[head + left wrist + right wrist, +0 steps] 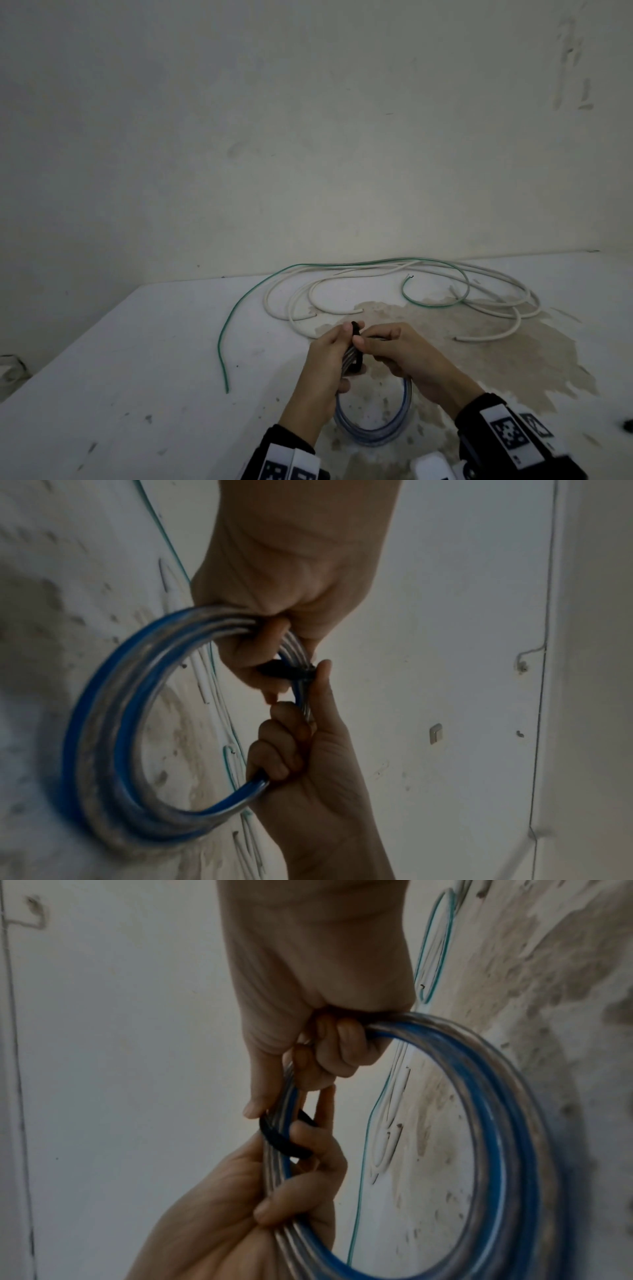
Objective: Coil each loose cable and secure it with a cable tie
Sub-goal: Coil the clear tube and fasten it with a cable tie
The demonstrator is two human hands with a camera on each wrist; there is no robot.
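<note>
Both hands grip the blue coiled cable (373, 435) above the white table (137, 359): left hand (325, 363) and right hand (407, 356) curl round its bundled strands side by side. Loose white cables (394, 291) and a green cable (239, 308) lie behind. A black cable tie (357, 346) loops the bundle between the thumbs.
</note>
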